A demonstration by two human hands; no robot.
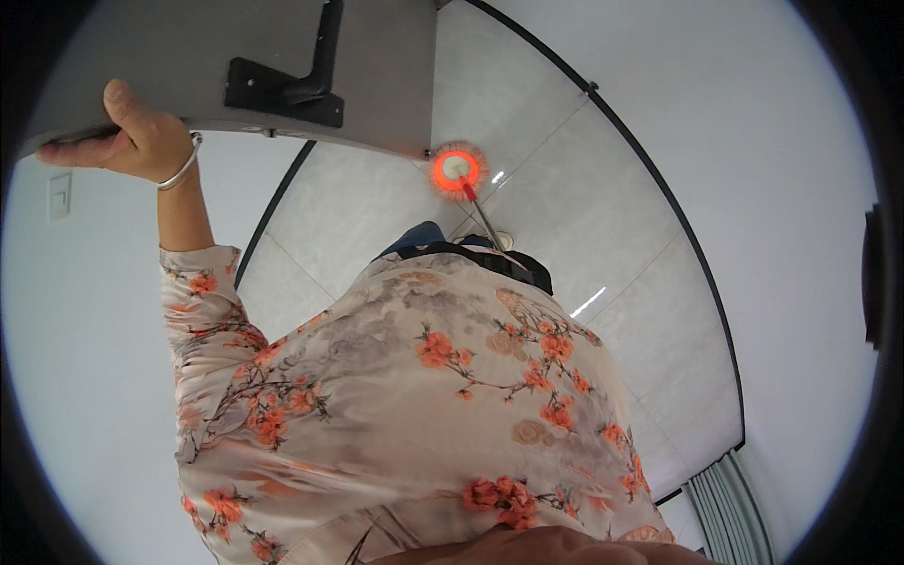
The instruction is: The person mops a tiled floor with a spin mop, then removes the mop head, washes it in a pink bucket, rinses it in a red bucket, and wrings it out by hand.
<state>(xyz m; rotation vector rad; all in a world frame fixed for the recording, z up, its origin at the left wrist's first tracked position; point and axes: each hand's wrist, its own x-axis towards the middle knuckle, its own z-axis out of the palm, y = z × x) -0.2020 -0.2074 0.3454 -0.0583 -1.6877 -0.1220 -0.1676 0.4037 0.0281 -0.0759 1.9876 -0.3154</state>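
At the upper left, my left hand point(134, 134) is on the edge of a grey door point(381, 56). Its thumb lies against the door's face and its fingers run along the edge. A black lever handle point(311, 88) on a black plate is fixed to the door, to the right of this hand. My right hand is out of view. On the floor before me rests a round mop head point(458, 169) with an orange ring and fringe, near the door's lower corner. Its metal pole point(487, 220) slopes towards me and disappears behind my body.
Large grey tiles point(551, 191) cover the floor, bordered by a black skirting board point(657, 169) along the white wall point(777, 212). A door stop point(592, 87) sits at the skirting. Grey-green curtain point(731, 505) hangs at lower right. A wall switch point(59, 197) is at left.
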